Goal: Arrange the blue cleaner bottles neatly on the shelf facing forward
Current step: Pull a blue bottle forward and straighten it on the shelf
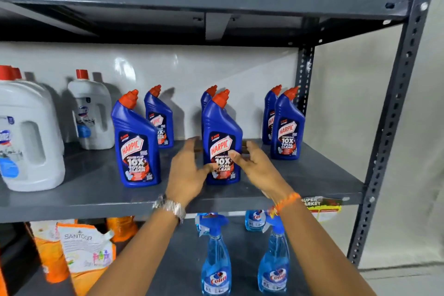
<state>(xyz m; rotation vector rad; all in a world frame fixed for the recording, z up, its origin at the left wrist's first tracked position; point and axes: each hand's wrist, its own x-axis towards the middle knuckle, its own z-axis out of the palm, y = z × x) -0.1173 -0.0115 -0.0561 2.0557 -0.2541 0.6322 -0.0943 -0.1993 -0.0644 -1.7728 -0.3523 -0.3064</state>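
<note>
On the middle shelf (312, 175), six blue cleaner bottles are set in three front-and-back pairs, labels forward. The centre front bottle (222, 142) is flanked by both hands: the left hand (189, 168) and the right hand (254, 163) are spread open at its sides, fingertips touching or just beside the label, nothing gripped. The step is judged to be squaring this bottle. Next, a light two-sided nudge is called for, so it is lined up with the left front bottle (135, 144) and the right front bottle (287, 127).
</note>
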